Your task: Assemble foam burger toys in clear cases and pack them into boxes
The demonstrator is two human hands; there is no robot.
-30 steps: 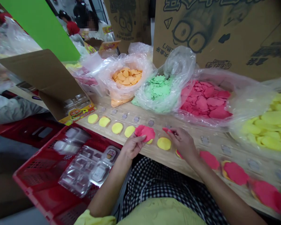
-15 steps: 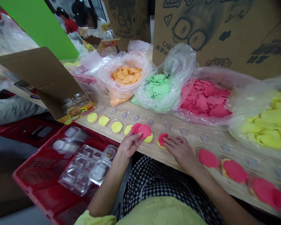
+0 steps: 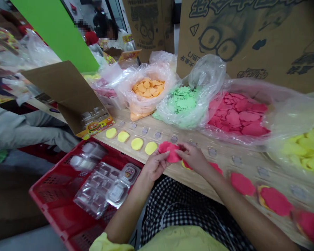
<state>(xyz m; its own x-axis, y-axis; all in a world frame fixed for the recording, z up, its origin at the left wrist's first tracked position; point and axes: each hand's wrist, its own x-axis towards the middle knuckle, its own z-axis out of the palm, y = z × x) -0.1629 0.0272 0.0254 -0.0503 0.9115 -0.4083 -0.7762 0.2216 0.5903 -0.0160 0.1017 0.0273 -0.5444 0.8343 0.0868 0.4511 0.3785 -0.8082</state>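
My left hand (image 3: pixel 155 166) pinches a soft red wavy-edged slice (image 3: pixel 168 149) between thumb and fingers, above the table's near edge. My right hand (image 3: pixel 195 158) reaches in from the other side, its fingertips closed on the slice's right edge. Left of my hands runs a row of small round pieces topped with a yellow disc (image 3: pixel 137 143). To the right, several such pieces carry red slices (image 3: pixel 242 183) on top. One red-topped piece (image 3: pixel 186 165) is partly hidden below my right hand.
Clear bags of orange pieces (image 3: pixel 148 87), green pieces (image 3: pixel 184 99), red slices (image 3: pixel 238 115) and yellow discs (image 3: pixel 307 150) line the table's back. A red crate (image 3: pixel 48 218) with clear plastic trays (image 3: pixel 94 188) stands at left, by an open carton (image 3: pixel 65 90). Other people sit beyond.
My right hand has left the piece on the row and moved left and up to the slice in my left hand. The view has shifted slightly.
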